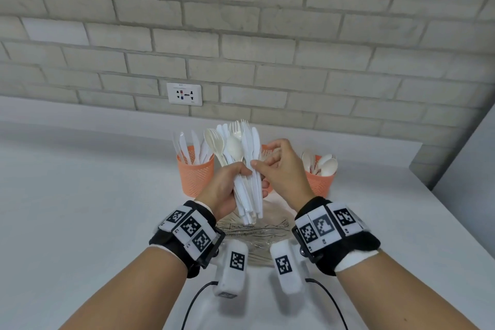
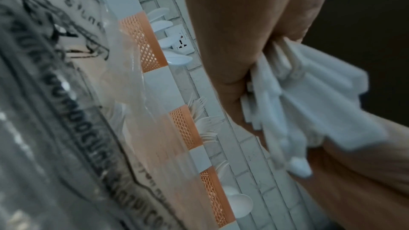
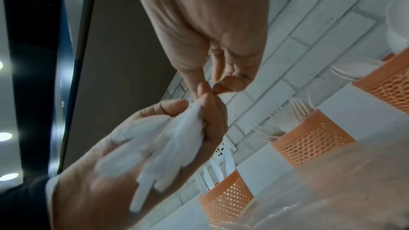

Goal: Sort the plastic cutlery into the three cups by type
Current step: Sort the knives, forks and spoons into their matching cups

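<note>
**Non-task items in view**

White countertop (image 1: 80, 209): flat and matte, running back to the wall. Grey-white brick wall (image 1: 241, 21): painted bricks with darker mortar lines. Wall socket (image 1: 184, 94): white multi-pin plate set low in the brick, just above the counter's back edge. Clear plastic bag (image 1: 257, 233): crinkled, printed with dark lettering, lying on the counter at the near edge. Two black cables (image 1: 192, 303): trailing across the counter's near edge.

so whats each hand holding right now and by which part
The left hand grips a bundle of mixed white cutlery around the handles, heads pointing up. The right hand pinches one piece in that bundle at mid-handle; which piece cannot be told.
</note>
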`<state>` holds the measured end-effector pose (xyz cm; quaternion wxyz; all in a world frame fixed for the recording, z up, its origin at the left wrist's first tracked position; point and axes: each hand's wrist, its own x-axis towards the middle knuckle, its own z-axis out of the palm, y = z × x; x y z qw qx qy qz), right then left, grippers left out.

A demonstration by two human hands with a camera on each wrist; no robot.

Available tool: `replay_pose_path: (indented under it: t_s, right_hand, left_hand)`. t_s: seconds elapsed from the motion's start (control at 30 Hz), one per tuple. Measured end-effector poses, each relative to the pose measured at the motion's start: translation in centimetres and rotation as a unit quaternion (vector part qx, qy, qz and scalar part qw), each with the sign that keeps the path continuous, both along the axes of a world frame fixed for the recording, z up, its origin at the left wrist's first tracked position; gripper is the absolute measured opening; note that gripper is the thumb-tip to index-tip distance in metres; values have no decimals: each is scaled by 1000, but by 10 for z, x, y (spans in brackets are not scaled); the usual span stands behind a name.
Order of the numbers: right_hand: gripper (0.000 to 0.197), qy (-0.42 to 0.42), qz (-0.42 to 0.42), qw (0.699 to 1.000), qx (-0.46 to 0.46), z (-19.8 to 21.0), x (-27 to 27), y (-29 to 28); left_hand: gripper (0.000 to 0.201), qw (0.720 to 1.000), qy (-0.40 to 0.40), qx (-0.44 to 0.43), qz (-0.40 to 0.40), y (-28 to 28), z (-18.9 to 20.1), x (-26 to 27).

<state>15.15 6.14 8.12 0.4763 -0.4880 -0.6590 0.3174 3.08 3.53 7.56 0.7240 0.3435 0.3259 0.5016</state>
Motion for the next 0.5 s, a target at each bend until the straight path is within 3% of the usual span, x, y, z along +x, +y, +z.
replay_pose_path:
  t_s: [0.13, 0.37, 0.5]
  right_hand:
    - [6, -70, -24, 992, 98, -2, -10, 1]
    - [21, -129, 6, 990, 61, 4, -16, 2]
    - [16, -201, 17, 979, 34, 10, -19, 8]
  left_hand:
    - [32, 1000, -11, -3, 28, 2, 1, -4]
    - [30, 998, 55, 8, 29, 4, 1, -12]
    - [28, 997, 73, 2, 41, 6, -2, -17]
